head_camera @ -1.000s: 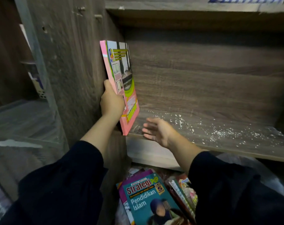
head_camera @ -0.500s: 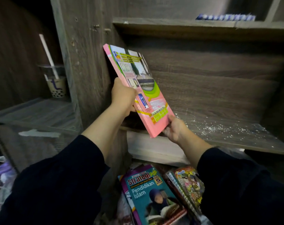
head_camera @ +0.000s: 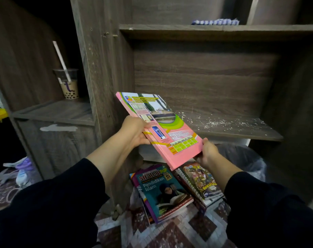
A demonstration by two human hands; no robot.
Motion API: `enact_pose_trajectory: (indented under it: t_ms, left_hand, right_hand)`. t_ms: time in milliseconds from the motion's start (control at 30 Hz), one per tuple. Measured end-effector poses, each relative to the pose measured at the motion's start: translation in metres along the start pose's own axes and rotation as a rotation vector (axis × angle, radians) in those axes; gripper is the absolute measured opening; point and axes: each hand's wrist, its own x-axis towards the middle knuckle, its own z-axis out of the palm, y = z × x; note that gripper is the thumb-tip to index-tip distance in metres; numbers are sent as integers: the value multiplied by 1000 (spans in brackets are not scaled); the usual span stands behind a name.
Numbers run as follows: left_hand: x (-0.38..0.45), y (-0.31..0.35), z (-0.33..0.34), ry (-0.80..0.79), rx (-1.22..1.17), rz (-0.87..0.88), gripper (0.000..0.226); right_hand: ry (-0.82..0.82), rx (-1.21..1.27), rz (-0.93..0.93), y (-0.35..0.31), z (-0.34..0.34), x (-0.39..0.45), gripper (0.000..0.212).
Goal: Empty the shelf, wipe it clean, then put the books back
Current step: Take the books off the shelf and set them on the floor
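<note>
Pink book [head_camera: 163, 129], lowered and flatter than before, long axis toward the shelf [head_camera: 238, 129]; left hand [head_camera: 134, 131] and right hand [head_camera: 206, 153] grip its edges.

Dim indoor view — light falls from the front onto the near objects.
Pink book [head_camera: 159, 129] cover and forearms best lit; shelf [head_camera: 229, 127] recess and upper left fall into deep shadow. Wide-angle bowing at edges — slight softness throughout, no glare.

My pink glossy-covered paper book [head_camera: 159, 129] shines above the dark, matt wood-grain shelf board [head_camera: 229, 127], which is rough with white crumbs [head_camera: 223, 122].
</note>
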Motion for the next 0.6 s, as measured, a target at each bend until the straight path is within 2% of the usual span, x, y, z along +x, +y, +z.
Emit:
enact_pose_trajectory:
  t_ms: [167,333,500,600]
  left_hand:
    - [-18,-23,1,9,4,-127,31]
    - [-28,-44,0,26,0,-182,30]
    - [-37,-63,3,65,42,-230,24]
    - [-39,-75,7,85,52,-258,23]
  right_hand:
    - [45,-9,1,16,-29,-8,47]
    - [65,-27,-5,32,-49,-17,37]
    - [107,-143,-25,49,-74,-11,46]
    - [134,-185,-30,57,-85,-11,44]
